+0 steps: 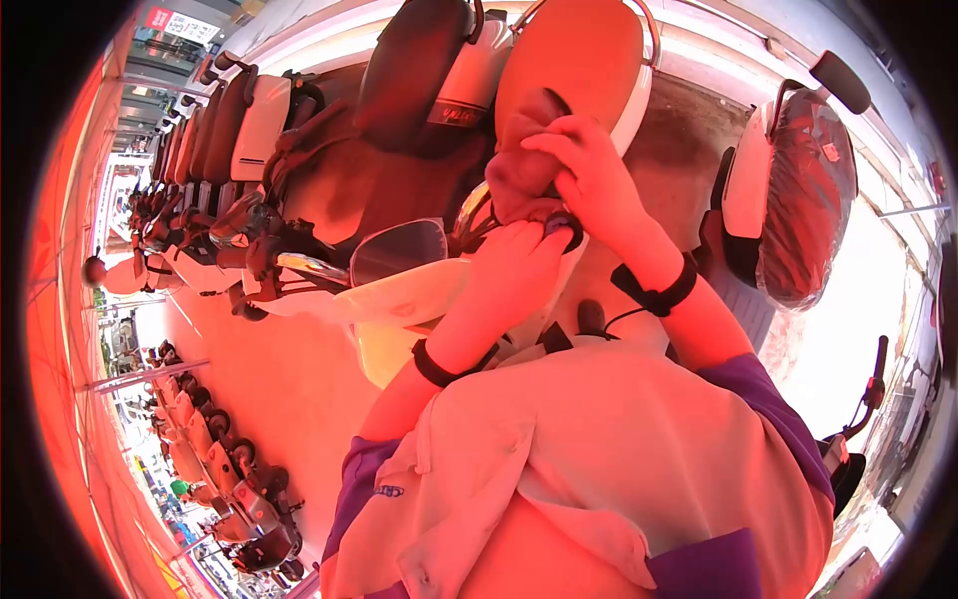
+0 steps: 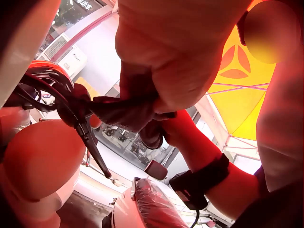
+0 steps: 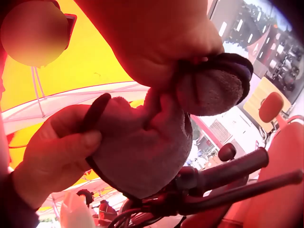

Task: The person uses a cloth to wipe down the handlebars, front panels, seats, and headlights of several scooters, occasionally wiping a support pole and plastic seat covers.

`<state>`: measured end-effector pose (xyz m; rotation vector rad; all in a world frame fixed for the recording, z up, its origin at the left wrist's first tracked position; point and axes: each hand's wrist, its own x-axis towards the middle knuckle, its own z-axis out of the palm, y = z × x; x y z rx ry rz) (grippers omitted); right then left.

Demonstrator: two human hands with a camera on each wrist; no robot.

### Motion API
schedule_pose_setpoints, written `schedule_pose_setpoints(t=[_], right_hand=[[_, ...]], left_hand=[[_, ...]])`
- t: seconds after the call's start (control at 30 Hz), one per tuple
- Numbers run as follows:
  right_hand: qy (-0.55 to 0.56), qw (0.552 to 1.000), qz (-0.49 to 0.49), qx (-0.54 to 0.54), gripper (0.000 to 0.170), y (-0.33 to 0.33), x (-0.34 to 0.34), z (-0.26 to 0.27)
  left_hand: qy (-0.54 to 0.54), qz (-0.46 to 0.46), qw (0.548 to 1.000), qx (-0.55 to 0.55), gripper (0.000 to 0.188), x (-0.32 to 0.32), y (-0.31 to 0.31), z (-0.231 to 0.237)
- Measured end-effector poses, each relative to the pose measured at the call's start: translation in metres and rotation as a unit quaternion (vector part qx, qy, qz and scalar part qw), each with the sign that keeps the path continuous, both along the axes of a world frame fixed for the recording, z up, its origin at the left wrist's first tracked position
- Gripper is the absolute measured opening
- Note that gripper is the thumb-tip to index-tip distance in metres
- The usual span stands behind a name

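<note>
Both hands hold a soft, fuzzy fabric piece with dark trim [image 3: 142,161] over the handlebar of a scooter. My left hand [image 1: 514,270] pinches its trimmed edge between thumb and fingers, as the right wrist view shows. The right hand [image 1: 599,180] grips another part, where the fabric bunches into a rounded fold [image 3: 209,92]. Just below the fabric in the right wrist view lie a black handlebar grip [image 3: 232,171] and a brake lever [image 3: 247,187]. In the left wrist view the fabric [image 2: 123,111] hangs between the hands, partly hidden behind the left palm.
A scooter seat [image 1: 569,60] lies beyond the hands, beside a dark seat [image 1: 414,70]. A mirror [image 1: 399,250] stands left of my left hand. To the right is a plastic-wrapped seat [image 1: 810,200]. Rows of scooters [image 1: 215,439] line the left side.
</note>
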<state>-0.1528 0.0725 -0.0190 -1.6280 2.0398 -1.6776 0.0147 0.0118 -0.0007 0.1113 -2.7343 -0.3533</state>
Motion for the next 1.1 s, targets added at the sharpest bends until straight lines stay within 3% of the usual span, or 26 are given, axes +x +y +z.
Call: schedule_pose_setpoints(t=[0.07, 0.17, 0.27, 0.33, 0.4, 0.5, 0.6, 0.67, 0.77, 0.8, 0.83, 0.93, 1.03, 1.1], right_hand=[[0.07, 0.991, 0.113, 0.005, 0.035, -0.016, 0.009, -0.021], [0.179, 0.977, 0.111, 0.003, 0.034, -0.011, -0.013, -0.031], [0.159, 0.987, -0.011, 0.037, 0.026, 0.0, -0.045, -0.052], [0.073, 0.977, -0.117, 0.166, 0.02, 0.014, -0.072, -0.071], [-0.02, 0.984, -0.138, 0.112, 0.028, 0.022, -0.099, -0.083], [-0.047, 0.994, -0.096, 0.0, 0.037, 0.01, -0.073, -0.037], [0.017, 0.994, 0.089, 0.06, 0.034, -0.005, -0.035, -0.013], [0.068, 0.994, 0.065, 0.058, 0.029, -0.01, -0.045, -0.031], [0.103, 0.987, -0.044, 0.113, 0.028, 0.002, -0.072, -0.067], [0.092, 0.978, -0.09, 0.163, 0.029, 0.014, -0.083, -0.077], [-0.016, 0.981, -0.086, 0.173, 0.031, 0.022, -0.092, -0.078], [-0.072, 0.986, -0.132, 0.073, 0.029, 0.028, -0.078, -0.061], [-0.008, 0.999, 0.005, 0.035, 0.036, 0.009, -0.019, -0.004], [0.092, 0.982, 0.162, -0.014, 0.038, -0.009, 0.013, 0.006]], left_hand=[[-0.033, 0.056, 0.996, 0.057, 0.028, 0.009, 0.006, -0.014], [-0.081, 0.034, 0.994, 0.065, 0.029, 0.002, 0.01, -0.045], [0.011, -0.067, 0.994, 0.09, 0.03, -0.032, 0.01, -0.042], [-0.001, -0.074, 0.993, 0.088, 0.032, -0.046, 0.012, -0.037], [0.016, -0.06, 0.994, 0.088, 0.034, -0.052, 0.013, -0.037], [0.062, 0.02, 0.993, 0.097, 0.033, -0.04, 0.019, -0.039], [0.052, 0.094, 0.987, 0.121, 0.029, -0.039, 0.023, -0.041], [-0.006, 0.108, 0.979, 0.173, 0.031, -0.044, 0.021, -0.057], [-0.026, -0.014, 0.97, 0.241, 0.031, -0.05, 0.015, -0.076], [-0.033, -0.015, 0.971, 0.236, 0.031, -0.047, 0.018, -0.075], [-0.039, -0.015, 0.972, 0.231, 0.031, -0.044, 0.023, -0.071], [0.034, 0.007, 0.971, 0.237, 0.031, -0.026, 0.033, -0.063], [0.079, 0.055, 0.976, 0.196, 0.028, 0.006, 0.031, -0.044], [0.093, 0.097, 0.977, 0.166, 0.027, 0.028, 0.03, -0.038]])
